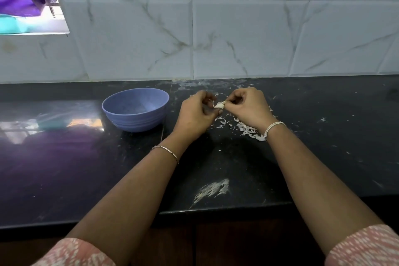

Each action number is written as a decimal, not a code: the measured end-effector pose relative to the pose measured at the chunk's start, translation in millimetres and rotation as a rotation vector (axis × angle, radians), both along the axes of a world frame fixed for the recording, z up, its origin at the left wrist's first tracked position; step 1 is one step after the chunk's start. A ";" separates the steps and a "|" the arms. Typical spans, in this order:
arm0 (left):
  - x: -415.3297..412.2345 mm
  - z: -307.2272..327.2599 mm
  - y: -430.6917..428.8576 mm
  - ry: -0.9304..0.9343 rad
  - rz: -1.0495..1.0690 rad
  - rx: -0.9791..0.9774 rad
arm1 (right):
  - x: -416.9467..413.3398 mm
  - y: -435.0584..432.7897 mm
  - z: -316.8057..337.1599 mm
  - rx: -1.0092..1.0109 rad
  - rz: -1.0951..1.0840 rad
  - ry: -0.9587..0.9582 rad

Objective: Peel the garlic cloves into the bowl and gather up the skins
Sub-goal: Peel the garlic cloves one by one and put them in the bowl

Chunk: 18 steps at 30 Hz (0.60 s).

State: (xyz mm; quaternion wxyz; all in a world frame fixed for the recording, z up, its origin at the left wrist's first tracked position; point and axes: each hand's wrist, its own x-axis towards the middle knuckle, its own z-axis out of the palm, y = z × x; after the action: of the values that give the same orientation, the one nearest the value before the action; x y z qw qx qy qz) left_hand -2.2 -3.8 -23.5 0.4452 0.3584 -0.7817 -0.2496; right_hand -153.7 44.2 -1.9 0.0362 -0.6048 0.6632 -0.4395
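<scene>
At far left your counter point(64, 157) is dark polished stone, glossy enough to mirror light. On it stands the bowl point(138, 123), round, matte blue, with shallow ridges ringing its outer wall. Just right of it your left hand point(197, 114) has its fingers curled inward, thumb tucked under the left end of the garlic clove point(219, 105); a fine metal link bracelet point(166, 152) sits on that wrist. The clove is small, pale and papery, held above the counter between both hands. Your right hand point(248, 107) pinches its right end between thumb and fingertips, with a white thread band point(273, 128) round the wrist. Beneath and right of that hand the skins point(246, 128) lie as thin, curled white flakes scattered on the stone. Behind runs a wall point(237, 28) of smooth, grey-veined marble tiles.
</scene>
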 end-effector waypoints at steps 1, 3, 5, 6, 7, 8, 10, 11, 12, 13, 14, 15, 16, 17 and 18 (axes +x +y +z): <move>0.1 0.4 -0.1 0.030 0.030 -0.027 | 0.2 0.0 0.2 0.003 0.003 -0.015; 0.6 1.9 -1.0 0.101 0.071 -0.035 | 1.1 0.1 0.2 0.004 0.012 -0.052; 1.5 3.5 -1.6 0.106 0.093 -0.028 | 2.9 0.2 0.0 0.017 0.034 -0.077; 1.6 4.4 -1.1 0.089 0.090 -0.025 | 3.4 0.1 -0.3 0.023 0.043 -0.078; 1.7 4.6 -0.6 0.076 0.075 -0.019 | 3.6 -0.1 -0.6 0.028 0.046 -0.075; 1.5 4.6 -0.1 0.071 0.053 -0.006 | 3.4 -0.5 -1.1 0.029 0.044 -0.066; 1.4 4.0 0.3 0.063 0.005 0.037 | 2.0 -0.7 -1.6 0.024 0.035 -0.030; 1.3 3.6 0.5 0.059 -0.020 0.061 | 1.4 -0.5 -1.6 0.023 0.033 -0.003; 1.6 3.5 0.6 0.061 -0.046 0.087 | 0.9 0.1 -1.6 0.028 0.036 0.036; 1.8 3.2 0.5 0.068 -0.069 0.112 | 0.9 1.1 -1.5 0.039 0.042 0.087; 2.1 3.1 0.6 0.078 -0.086 0.133 | 1.3 2.6 -1.3 0.050 0.049 0.148; 2.7 3.2 0.7 0.086 -0.095 0.146 | 1.9 3.9 -1.1 0.055 0.058 0.208; 3.3 3.8 1.1 0.090 -0.097 0.156 | 2.2 4.5 -1.0 0.049 0.070 0.260; 3.9 4.5 1.5 0.092 -0.094 0.164 | 2.8 5.1 -0.7 0.039 0.083 0.301; 4.4 5.7 1.8 0.093 -0.092 0.173 | 3.6 5.7 -0.1 0.027 0.092 0.330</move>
State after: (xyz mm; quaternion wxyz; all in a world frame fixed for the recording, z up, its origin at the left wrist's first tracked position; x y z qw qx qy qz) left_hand 2.2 -1.9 -17.8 0.4367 0.3472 -0.7513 -0.3525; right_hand -150.1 49.9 -2.0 -0.0450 -0.6977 0.6377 -0.3233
